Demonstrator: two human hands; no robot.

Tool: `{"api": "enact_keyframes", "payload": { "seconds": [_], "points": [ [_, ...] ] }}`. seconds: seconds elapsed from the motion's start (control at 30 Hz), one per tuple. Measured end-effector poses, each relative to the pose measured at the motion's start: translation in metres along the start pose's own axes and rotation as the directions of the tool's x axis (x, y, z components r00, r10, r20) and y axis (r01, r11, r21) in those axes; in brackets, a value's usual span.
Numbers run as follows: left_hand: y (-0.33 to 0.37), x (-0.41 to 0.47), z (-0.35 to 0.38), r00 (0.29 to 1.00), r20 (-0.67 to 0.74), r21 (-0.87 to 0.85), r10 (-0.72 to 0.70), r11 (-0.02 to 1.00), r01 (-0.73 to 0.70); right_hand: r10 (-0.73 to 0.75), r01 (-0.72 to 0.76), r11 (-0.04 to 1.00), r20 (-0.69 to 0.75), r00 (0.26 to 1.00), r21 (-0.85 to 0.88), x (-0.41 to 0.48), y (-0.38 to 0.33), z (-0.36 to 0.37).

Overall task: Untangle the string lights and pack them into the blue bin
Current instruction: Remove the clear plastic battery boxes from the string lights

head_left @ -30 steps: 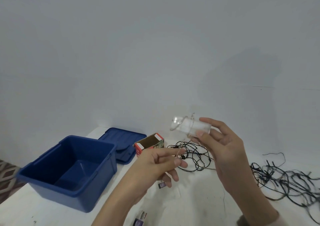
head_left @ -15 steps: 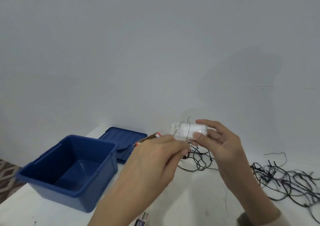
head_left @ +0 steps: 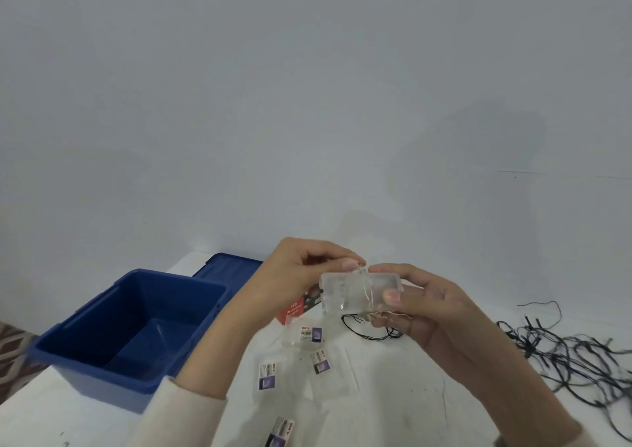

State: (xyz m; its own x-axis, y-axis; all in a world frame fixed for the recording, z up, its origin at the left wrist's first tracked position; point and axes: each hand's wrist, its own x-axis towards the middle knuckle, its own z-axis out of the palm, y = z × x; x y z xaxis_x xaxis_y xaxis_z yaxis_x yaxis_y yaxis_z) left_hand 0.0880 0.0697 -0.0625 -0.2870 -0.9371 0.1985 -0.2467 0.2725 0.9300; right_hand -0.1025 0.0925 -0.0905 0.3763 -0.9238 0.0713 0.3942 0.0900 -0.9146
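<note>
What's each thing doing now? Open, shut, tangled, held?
Blue plastic bin: open, nothing inside.
Blue plastic lid: off, lying behind the bin.
Clear plastic battery box: wire-wrapped, held by right hand.
Left hand: pinches the thin wire.
Black string lights: tangled, on white table.
Red cardboard box: on table, partly hidden.

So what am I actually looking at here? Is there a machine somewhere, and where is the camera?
There is no machine here. These are a person's two bare hands, filmed by one camera worn on their head, which looks forward and down. The right hand holds a clear plastic box with thin wire wound round it. The left hand pinches that wire at the box's top edge. On the white table stands an open blue bin with nothing visible inside, and its lid lies behind it. Also on the table are a red carton, several small labelled bags and, off to the right, a tangle of black string lights.
</note>
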Motion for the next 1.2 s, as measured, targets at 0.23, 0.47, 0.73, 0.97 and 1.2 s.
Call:
{"api": "enact_keyframes", "payload": {
  "seconds": [0.23, 0.47, 0.73, 0.97, 1.2],
  "points": [
    [-0.023, -0.022, 0.032, 0.989, 0.053, -0.254, -0.135, 0.956, 0.144, -0.093, 0.123, 0.982, -0.2, 0.975, 0.143, 0.006, 0.005, 0.005],
    [-0.021, -0.04, 0.048, 0.991, -0.021, 0.169, -0.129, 0.977, 0.13, -0.216, 0.193, 0.976, -0.363, 0.906, -0.1, 0.005, 0.009, 0.005],
    [-0.006, -0.043, 0.041, 0.897, 0.11, 0.823, 0.427, 0.467, -0.324, -0.237, 0.152, 0.948, -0.3, 0.924, -0.28, 0.002, 0.011, 0.007],
    [0.003, -0.019, 0.018, 0.88, 0.219, 0.75, 0.422, 0.504, -0.428, -0.111, 0.051, 0.958, -0.202, 0.973, -0.283, 0.0, 0.014, 0.002],
    [0.002, -0.007, 0.006, 0.948, 0.097, 0.492, 0.302, 0.814, -0.309, -0.014, -0.002, 0.984, -0.086, 0.996, -0.181, -0.006, 0.012, -0.008]
  ]
}}
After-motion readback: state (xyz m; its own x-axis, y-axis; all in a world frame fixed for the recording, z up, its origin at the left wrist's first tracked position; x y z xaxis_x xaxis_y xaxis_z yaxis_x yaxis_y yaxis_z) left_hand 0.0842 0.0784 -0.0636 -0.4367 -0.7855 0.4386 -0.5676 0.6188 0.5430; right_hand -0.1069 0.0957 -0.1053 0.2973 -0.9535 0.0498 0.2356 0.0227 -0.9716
